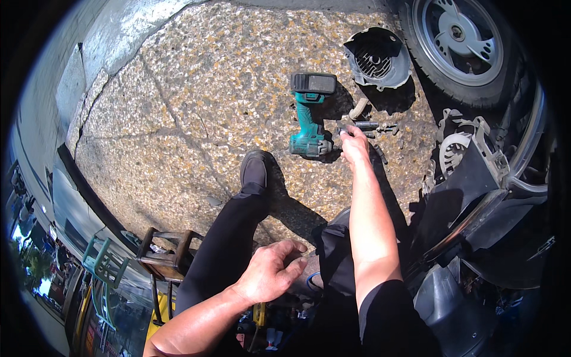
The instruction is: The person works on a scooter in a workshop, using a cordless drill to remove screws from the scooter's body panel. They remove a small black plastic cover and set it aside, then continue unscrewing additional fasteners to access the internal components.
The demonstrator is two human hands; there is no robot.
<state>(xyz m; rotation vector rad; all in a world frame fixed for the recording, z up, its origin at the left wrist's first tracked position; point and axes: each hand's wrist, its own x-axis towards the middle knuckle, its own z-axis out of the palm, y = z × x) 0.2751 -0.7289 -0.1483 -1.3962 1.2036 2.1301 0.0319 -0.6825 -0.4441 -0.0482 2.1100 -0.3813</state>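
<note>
My right hand (pixel 355 147) reaches down to the ground, fingers closed together at a small group of metal parts. A small metallic piece shows at its fingertips, too small to name. Just beyond lie a steel socket or extension (pixel 365 125) and several bolts (pixel 380 154). Left of that hand, a teal cordless impact driver (pixel 305 128) lies on its side, its black battery (pixel 313 83) pointing away from me. My left hand (pixel 273 271) hangs over my lap with loosely bent fingers, the thumb apart from them, and nothing visible in it.
A round grey fan cover (pixel 380 62) lies beyond the parts, beside a scooter wheel (pixel 458 38). Scooter bodywork (pixel 470 178) with a white fan (pixel 455 152) fills the right side. A wooden stool (pixel 166 256) and a teal chair (pixel 106 262) stand at the left.
</note>
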